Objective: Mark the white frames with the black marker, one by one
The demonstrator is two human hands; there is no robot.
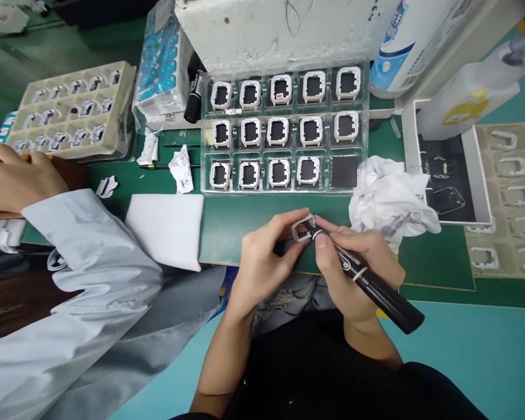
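My left hand (265,256) pinches a small white square frame part (303,228) just above the near edge of the green mat (245,219). My right hand (359,262) grips a black marker pen (376,286), its tip touching the frame part. Beyond my hands lies a clear plastic tray (284,129) holding several white frames with dark centres; its near right pocket (344,171) holds only a dark square.
A crumpled white cloth (391,201) lies right of my hands. A co-worker's light-sleeved arm (91,274) and hand (13,178) reach in at left. A beige tray of parts (67,111) stands far left, another beige tray (511,192) at right, a white sheet (166,227) near left.
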